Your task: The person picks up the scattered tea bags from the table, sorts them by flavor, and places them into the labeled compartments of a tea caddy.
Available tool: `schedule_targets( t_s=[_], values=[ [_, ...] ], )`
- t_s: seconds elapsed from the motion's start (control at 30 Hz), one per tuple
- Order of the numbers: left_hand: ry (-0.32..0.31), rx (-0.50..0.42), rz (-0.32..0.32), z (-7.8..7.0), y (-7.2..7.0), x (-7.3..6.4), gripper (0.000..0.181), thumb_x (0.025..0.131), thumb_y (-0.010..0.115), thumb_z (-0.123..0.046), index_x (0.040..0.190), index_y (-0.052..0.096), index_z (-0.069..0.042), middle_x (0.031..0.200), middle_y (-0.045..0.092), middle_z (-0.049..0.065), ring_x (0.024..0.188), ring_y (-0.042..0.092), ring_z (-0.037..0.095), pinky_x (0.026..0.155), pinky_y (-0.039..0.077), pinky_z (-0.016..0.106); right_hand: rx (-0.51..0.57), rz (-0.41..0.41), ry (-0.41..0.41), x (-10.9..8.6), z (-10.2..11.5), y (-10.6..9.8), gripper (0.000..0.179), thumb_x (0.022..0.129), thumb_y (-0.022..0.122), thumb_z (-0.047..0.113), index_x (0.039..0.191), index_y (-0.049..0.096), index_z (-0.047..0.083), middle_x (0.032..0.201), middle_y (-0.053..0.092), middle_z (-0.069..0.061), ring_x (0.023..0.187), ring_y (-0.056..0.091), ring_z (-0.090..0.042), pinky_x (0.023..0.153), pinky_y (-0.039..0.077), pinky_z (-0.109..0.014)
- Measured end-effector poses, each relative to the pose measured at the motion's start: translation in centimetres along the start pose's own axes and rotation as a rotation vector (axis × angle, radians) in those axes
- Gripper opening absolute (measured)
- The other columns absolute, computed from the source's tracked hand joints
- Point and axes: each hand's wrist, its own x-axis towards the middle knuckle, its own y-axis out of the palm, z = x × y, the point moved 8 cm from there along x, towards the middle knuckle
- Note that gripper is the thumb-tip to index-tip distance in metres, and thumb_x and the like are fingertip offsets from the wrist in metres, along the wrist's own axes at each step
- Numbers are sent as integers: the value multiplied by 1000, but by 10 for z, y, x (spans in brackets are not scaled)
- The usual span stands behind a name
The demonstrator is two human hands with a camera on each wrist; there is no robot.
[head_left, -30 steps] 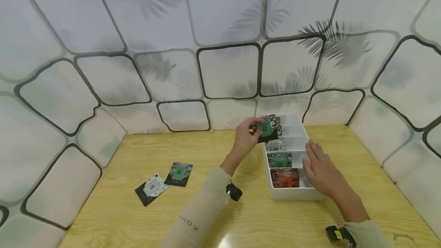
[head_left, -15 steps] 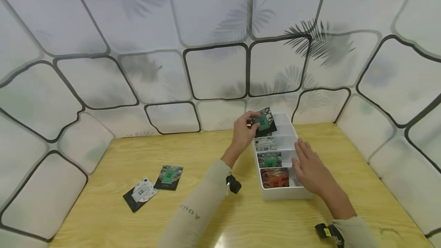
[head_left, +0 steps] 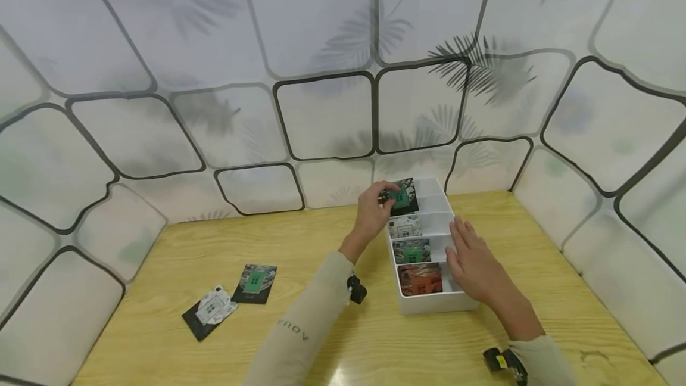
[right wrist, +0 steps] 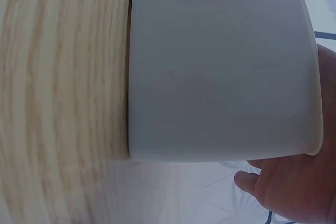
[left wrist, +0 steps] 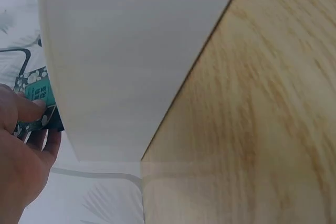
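My left hand point(head_left: 371, 212) pinches a flat black packet with white flowers and a green label point(head_left: 405, 200) between thumb and fingers. The packet's lower edge lies within the rear part of a white divided box point(head_left: 439, 304). In the left wrist view, thumb and packet point(left wrist: 38, 92) show past the box's side wall point(left wrist: 113, 66). My right hand point(head_left: 474, 264) rests along the box's right rim, fingers straight. Nearer compartments hold a white patterned packet point(head_left: 405, 228), a green-labelled packet point(head_left: 411, 252) and a red one point(head_left: 420, 279).
On the wooden table point(head_left: 214, 362) to the left lie a green-labelled dark packet point(head_left: 255, 283) and a black-and-white packet point(head_left: 213, 308), close together. A patterned wall point(head_left: 332, 112) rises behind the box. Each wrist carries a small black camera point(head_left: 356, 289).
The left hand has lowered the green-labelled packet into the back of the box, from a tilted pose to a straighter one. The right hand stays at the rim. The head view has shifted right.
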Motion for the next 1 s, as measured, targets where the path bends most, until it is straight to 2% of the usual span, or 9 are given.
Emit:
schedule_targets(
  t_s=[0.13,0.3,0.53,0.73,0.87,1.0],
  values=[
    [13,2,27,5,2,-7,25,96,66,7,117,70,-6,123,67,9,109,67,23,85,56,30,5,2,-7,0,0,3,61,111,37,26,156,25,-14,165,18,-30,150,17,-50,113,23,-70],
    [11,-10,36,10,-1,-13,27,96,65,9,116,72,-7,123,67,9,109,66,24,83,56,31,5,16,-3,1,0,9,61,111,35,27,156,24,-13,165,17,-30,151,16,-49,114,22,-69],
    [5,-8,35,16,-4,-15,26,93,68,10,115,73,-3,125,62,9,116,62,31,95,53,50,13,17,-8,1,3,10,62,112,34,28,157,23,-12,165,17,-30,151,17,-49,114,22,-69],
    [8,33,34,13,-9,-15,25,93,71,7,113,75,-7,127,64,6,119,61,22,98,52,42,13,22,-3,1,1,9,63,112,34,29,157,22,-13,165,17,-30,151,15,-49,114,22,-69],
    [18,38,38,7,-10,-18,24,92,72,7,113,74,-5,122,66,8,117,62,23,97,53,39,16,37,14,1,-2,7,64,112,34,30,157,20,-12,166,14,-29,152,13,-49,114,22,-69],
    [23,-2,24,2,-15,-23,24,92,71,9,113,74,-2,119,67,9,112,64,27,94,54,42,23,43,19,1,-4,4,64,112,34,30,158,19,-12,167,12,-28,152,12,-49,115,21,-69]
  ],
)
